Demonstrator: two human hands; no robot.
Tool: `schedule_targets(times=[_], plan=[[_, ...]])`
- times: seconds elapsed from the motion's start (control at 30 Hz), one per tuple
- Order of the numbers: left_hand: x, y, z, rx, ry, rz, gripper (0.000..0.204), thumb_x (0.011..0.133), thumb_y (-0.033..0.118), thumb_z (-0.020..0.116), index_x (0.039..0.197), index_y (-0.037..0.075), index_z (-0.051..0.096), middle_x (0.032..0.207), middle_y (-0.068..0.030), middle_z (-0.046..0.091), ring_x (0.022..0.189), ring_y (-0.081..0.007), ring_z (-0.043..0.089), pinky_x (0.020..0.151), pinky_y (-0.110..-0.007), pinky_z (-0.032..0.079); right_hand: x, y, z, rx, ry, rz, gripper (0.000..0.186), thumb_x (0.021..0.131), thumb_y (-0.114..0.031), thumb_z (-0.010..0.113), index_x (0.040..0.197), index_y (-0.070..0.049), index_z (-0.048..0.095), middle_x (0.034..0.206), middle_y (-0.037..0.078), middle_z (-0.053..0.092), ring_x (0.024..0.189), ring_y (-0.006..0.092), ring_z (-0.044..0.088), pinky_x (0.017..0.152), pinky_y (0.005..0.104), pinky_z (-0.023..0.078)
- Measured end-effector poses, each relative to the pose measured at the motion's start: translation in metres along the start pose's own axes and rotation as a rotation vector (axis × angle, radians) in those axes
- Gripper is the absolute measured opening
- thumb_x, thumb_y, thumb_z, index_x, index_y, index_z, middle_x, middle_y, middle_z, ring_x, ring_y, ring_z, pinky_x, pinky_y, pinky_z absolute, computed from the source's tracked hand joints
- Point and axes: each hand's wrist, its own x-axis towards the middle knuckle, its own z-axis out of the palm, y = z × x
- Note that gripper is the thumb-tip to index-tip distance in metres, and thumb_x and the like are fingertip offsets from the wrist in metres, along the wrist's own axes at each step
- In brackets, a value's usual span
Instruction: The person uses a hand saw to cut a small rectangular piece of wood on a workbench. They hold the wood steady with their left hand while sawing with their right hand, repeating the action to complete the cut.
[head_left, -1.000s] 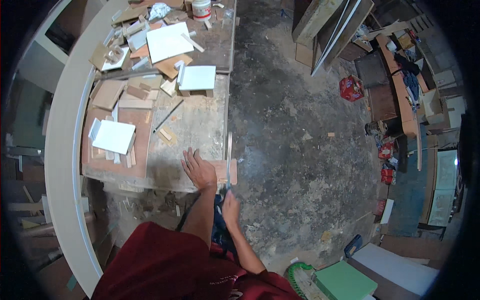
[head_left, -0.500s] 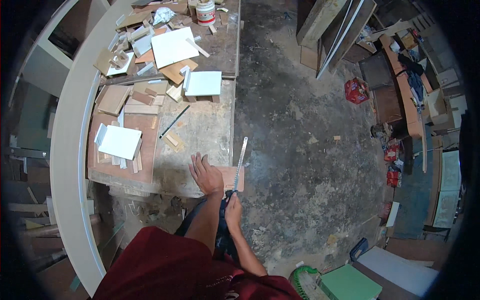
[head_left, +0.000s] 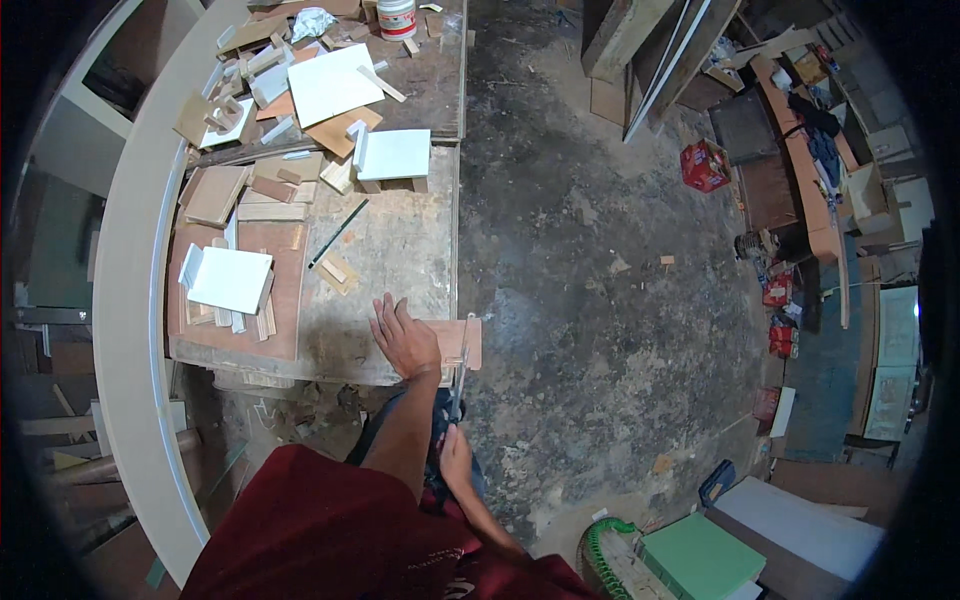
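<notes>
My left hand [head_left: 406,342] lies flat with fingers spread, pressing a thin reddish-brown board [head_left: 474,348] onto the corner of the workbench [head_left: 400,235]. The board's right end juts out past the bench edge. Below it, my right hand [head_left: 456,458] is closed round the handle of a narrow hand saw [head_left: 458,398]. The saw's blade reaches up to the overhanging part of the board, close to the bench edge. The handle is mostly hidden in my fingers.
Dark pencil-like stick [head_left: 338,234], small wood piece [head_left: 336,275] and white-topped pieces [head_left: 230,277] lie on the bench. Wood offcuts and a white tub [head_left: 397,20] stand farther back. A red box [head_left: 705,166] sits on the floor; a green box [head_left: 702,556] is at lower right.
My right hand has drawn the saw back toward my body, so its blade tip has come down from beyond the board to the board itself. My left hand keeps its place on the board.
</notes>
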Motion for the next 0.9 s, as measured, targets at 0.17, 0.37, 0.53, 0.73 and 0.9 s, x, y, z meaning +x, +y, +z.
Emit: schedule_targets(times=[0.17,0.37,0.53,0.73,0.9], plan=[[-0.001,-0.001,-0.005,-0.005,-0.021,0.002,0.034,0.081,0.007,0.054,0.114,0.006,0.054,0.134,-0.0084,0.045,0.136,-0.0252,0.030,0.113,-0.044,0.021,-0.019,0.040,-0.036,-0.191,0.078,-0.045,0.043,0.100,-0.034,0.032,0.087,0.001,0.054,0.070,0.019,0.056,0.067,0.0349,0.055,0.062,0.0431,0.043],[-0.003,-0.005,-0.005,0.000,-0.024,0.005,0.034,0.080,0.007,0.053,0.115,0.006,0.053,0.134,-0.0087,0.045,0.136,-0.0255,0.030,0.113,-0.044,0.021,-0.044,0.012,-0.084,-0.363,0.133,-0.118,0.025,0.095,-0.021,0.044,0.088,-0.001,0.055,0.074,0.023,0.055,0.072,0.0417,0.055,0.064,0.0480,0.042],[-0.002,-0.004,-0.004,-0.008,-0.011,0.010,0.035,0.079,0.007,0.053,0.114,0.005,0.054,0.133,-0.0091,0.046,0.135,-0.0255,0.031,0.113,-0.043,0.021,-0.006,-0.005,-0.118,-0.546,0.227,-0.221,0.019,0.093,-0.020,0.048,0.090,-0.004,0.057,0.076,0.019,0.057,0.075,0.0396,0.055,0.066,0.0452,0.043],[-0.002,-0.003,-0.005,-0.012,-0.025,0.006,0.035,0.079,0.007,0.053,0.114,0.006,0.054,0.135,-0.0087,0.045,0.136,-0.0251,0.029,0.113,-0.043,0.020,0.014,0.020,-0.162,-0.788,0.189,-0.428,0.014,0.088,-0.018,0.053,0.087,-0.005,0.058,0.079,0.015,0.057,0.075,0.0355,0.055,0.065,0.0450,0.043],[-0.002,-0.005,-0.004,-0.010,-0.010,0.006,0.034,0.079,0.007,0.053,0.113,0.005,0.054,0.135,-0.0089,0.044,0.136,-0.0253,0.029,0.114,-0.043,0.019,0.024,0.016,-0.176,-0.833,0.200,-0.516,0.011,0.086,-0.015,0.055,0.086,-0.004,0.057,0.077,0.013,0.056,0.074,0.0343,0.053,0.065,0.0443,0.042]])
